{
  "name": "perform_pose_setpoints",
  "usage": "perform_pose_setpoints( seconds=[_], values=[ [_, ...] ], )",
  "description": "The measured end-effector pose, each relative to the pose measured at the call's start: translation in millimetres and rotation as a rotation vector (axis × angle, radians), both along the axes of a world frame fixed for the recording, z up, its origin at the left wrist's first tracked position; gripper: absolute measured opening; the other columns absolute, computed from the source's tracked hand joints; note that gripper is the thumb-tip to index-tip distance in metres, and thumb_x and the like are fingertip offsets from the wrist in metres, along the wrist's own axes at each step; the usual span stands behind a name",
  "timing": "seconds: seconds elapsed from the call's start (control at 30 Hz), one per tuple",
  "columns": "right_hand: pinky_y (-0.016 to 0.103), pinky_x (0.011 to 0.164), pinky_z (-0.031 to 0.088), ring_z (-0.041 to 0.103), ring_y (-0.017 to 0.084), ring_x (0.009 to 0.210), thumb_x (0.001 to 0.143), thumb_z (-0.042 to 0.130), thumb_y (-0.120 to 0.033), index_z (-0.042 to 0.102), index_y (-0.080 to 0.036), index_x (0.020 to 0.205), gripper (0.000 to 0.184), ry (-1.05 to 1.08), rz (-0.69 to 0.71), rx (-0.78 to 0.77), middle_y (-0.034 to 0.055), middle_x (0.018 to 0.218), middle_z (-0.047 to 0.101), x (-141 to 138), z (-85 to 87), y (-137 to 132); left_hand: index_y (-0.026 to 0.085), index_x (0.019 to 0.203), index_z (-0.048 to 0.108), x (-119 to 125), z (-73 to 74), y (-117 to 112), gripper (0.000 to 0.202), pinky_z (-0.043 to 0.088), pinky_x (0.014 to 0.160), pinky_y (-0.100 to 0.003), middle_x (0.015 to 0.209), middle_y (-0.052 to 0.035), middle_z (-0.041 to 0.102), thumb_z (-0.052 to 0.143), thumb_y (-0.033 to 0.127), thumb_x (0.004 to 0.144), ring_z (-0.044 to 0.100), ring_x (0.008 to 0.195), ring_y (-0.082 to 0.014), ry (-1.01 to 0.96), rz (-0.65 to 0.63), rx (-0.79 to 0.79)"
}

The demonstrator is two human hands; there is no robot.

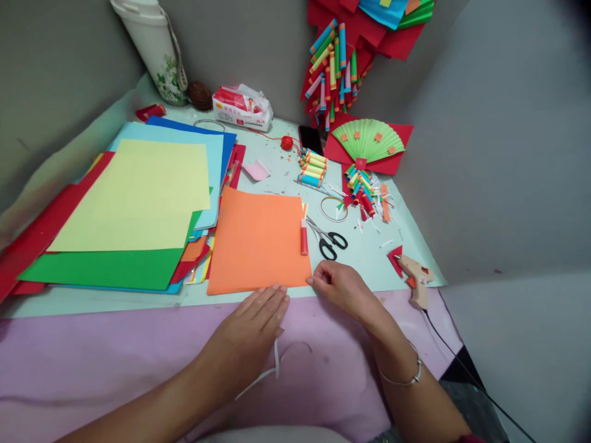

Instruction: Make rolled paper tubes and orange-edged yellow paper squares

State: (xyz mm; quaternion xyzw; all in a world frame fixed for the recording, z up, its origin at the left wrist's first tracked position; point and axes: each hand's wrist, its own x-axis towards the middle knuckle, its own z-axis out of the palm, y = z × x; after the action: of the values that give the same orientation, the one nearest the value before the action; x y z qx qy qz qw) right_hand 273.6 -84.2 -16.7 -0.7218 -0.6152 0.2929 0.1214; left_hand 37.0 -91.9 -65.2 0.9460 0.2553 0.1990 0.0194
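A sheet of orange paper (258, 243) lies in front of me near the table's front edge. My left hand (253, 329) rests flat on its near edge, fingers stretched out side by side. At the near right corner, my right hand (344, 289) is closed with curled fingers, thumb and forefinger pinching the paper. A red stick (303, 239) lies along the sheet's right edge. Just beyond my right hand is a pair of scissors (329, 239) with black handles. A thin white strip (276, 358) hangs below my left hand.
Coloured paper sheets (133, 197) are stacked at left. A glue gun (416, 277) with a cord lies at right. Behind are small paper rolls (312, 169), a roll of tape (334, 209), a tissue pack (242, 109), a white cup (154, 52) and a green paper fan (367, 140).
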Motion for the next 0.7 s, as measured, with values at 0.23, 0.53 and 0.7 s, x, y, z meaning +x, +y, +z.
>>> perform_pose_setpoints(
  seconds=[0.23, 0.53, 0.7],
  values=[
    [0.026, 0.057, 0.03, 0.047, 0.013, 0.06, 0.087, 0.057, -0.032, 0.052, -0.021, 0.069, 0.022, -0.003, -0.006, 0.005, -0.0037, 0.064, 0.056, -1, 1.8, 0, 0.008, 0.126, 0.062, 2, 2.8, 2, 0.036, 0.041, 0.11, -0.044, 0.135, -0.0142, 0.065, 0.04, 0.018, 0.099, 0.06, 0.125, -0.0263, 0.013, 0.021, 0.029],
    [0.028, 0.065, 0.039, 0.054, 0.016, 0.07, 0.09, 0.06, -0.028, 0.061, -0.02, 0.081, 0.012, -0.058, 0.035, 0.225, 0.0002, 0.076, 0.063, -8, 7.3, -10, 0.008, 0.126, 0.062, 2, 0.1, 1, 0.035, 0.036, 0.111, -0.045, 0.135, -0.0136, 0.065, 0.043, 0.02, 0.1, 0.06, 0.124, -0.0267, 0.021, 0.025, 0.026],
    [0.033, 0.08, 0.044, 0.056, 0.021, 0.087, 0.095, 0.052, -0.016, 0.066, -0.016, 0.099, 0.015, -0.139, 0.41, 0.427, 0.0072, 0.091, 0.065, -25, 5.1, -22, 0.008, 0.131, 0.06, 4, -6.0, -1, 0.038, 0.032, 0.113, -0.047, 0.137, -0.0138, 0.063, 0.043, 0.023, 0.1, 0.057, 0.127, -0.0275, 0.046, 0.055, -0.01]
  ],
)
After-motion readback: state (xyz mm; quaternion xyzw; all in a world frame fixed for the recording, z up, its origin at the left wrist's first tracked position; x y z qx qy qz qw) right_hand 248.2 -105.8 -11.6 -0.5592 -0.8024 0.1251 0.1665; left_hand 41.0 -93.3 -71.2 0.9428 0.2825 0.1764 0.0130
